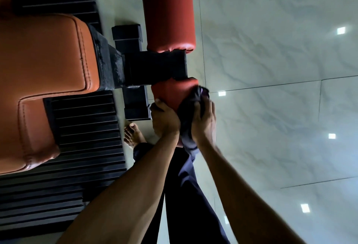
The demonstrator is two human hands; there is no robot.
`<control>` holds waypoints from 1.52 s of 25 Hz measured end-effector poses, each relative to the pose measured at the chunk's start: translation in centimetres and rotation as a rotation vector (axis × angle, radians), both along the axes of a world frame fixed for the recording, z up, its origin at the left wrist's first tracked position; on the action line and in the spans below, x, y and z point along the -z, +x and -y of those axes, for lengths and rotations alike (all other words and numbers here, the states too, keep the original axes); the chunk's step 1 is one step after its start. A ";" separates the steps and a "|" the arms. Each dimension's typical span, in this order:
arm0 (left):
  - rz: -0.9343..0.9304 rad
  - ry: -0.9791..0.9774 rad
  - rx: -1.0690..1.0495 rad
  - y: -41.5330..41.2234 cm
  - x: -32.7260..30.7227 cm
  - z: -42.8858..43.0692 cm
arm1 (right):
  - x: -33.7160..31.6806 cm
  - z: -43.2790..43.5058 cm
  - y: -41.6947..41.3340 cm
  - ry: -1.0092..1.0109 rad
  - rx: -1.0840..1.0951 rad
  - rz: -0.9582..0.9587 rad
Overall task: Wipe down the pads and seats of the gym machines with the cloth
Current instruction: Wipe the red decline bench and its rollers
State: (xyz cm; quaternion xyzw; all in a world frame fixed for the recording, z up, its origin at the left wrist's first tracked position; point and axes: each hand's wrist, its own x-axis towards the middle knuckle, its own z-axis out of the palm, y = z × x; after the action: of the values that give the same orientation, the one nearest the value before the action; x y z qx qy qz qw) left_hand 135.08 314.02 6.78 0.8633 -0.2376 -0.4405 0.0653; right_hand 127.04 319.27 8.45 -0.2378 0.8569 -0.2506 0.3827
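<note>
The seat [44, 55] lies at the left, over a ribbed mat [83, 127]. Right of it, a frame arm [155, 69] sits between the far roller pad [168, 11] and the near roller pad [170, 94]. The left hand [164, 119] grips the near one's left side, and the right hand [203, 123] holds the cloth [188, 127] against its right side.

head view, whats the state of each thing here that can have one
near roller pad: held by the left hand, cloth pressed on it
far roller pad: bare, untouched
cloth: bunched against the near roller pad
left hand: grips the near roller pad
right hand: grips the cloth
seat: unoccupied, untouched
</note>
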 end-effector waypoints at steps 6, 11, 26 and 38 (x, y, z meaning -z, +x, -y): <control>-0.217 0.060 -0.049 2.9 2.6 0.0 | 3.1 4.1 -3.7 0.209 0.267 0.221; -0.144 0.040 -0.057 1.3 -0.2 0.4 | -1.1 -3.0 -0.2 0.345 0.244 0.214; -0.322 -0.006 -0.124 2.7 2.2 0.8 | 2.0 1.9 -2.9 0.315 0.216 0.219; -0.090 0.179 -0.066 1.5 2.0 1.5 | 3.1 6.4 -4.5 0.247 0.186 0.215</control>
State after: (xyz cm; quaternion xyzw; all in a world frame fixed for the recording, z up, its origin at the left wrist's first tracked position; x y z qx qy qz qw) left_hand 136.60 312.54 4.77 0.8524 -0.1654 -0.4959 0.0132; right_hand 122.59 312.86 5.30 -0.0805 0.8536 -0.2019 0.4735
